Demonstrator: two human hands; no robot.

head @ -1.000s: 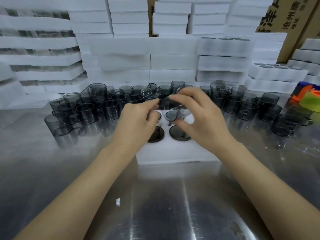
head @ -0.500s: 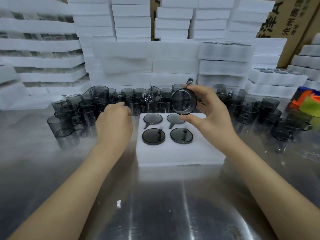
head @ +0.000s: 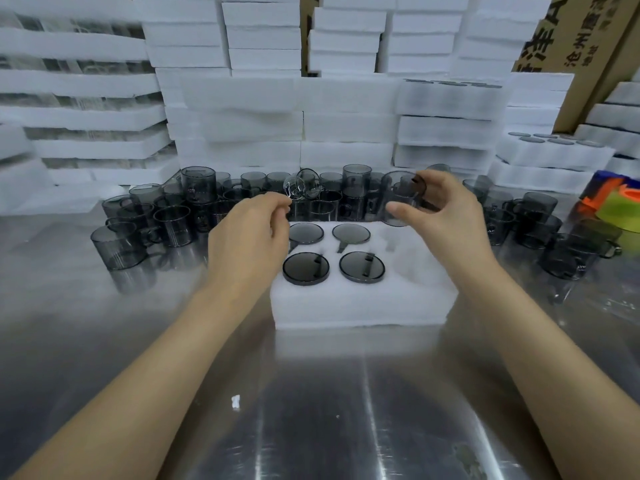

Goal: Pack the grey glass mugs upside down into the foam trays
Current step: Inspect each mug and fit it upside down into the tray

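A white foam tray (head: 363, 306) lies on the steel table in front of me. Several grey glass mugs sit upside down in its left and middle pockets, among them one at the front (head: 305, 268) and one behind it (head: 306, 233). My right hand (head: 446, 220) grips a grey mug (head: 401, 199) by thumb and fingers, tilted on its side just above the tray's back right part. My left hand (head: 249, 233) hovers at the tray's back left corner with fingers loosely curled, holding nothing I can see. Loose mugs (head: 173, 223) crowd the table behind the tray.
More loose grey mugs (head: 533, 220) stand to the right of the tray. Stacks of white foam trays (head: 242, 126) wall off the back. Cardboard boxes (head: 571, 36) rise at the back right, and an orange and green object (head: 616, 202) lies at the right edge.
My right hand turned the mug from base-toward-me to lying sideways and lowered it toward the tray's right side. My left hand moved right, from the loose mugs to the tray's back left corner.
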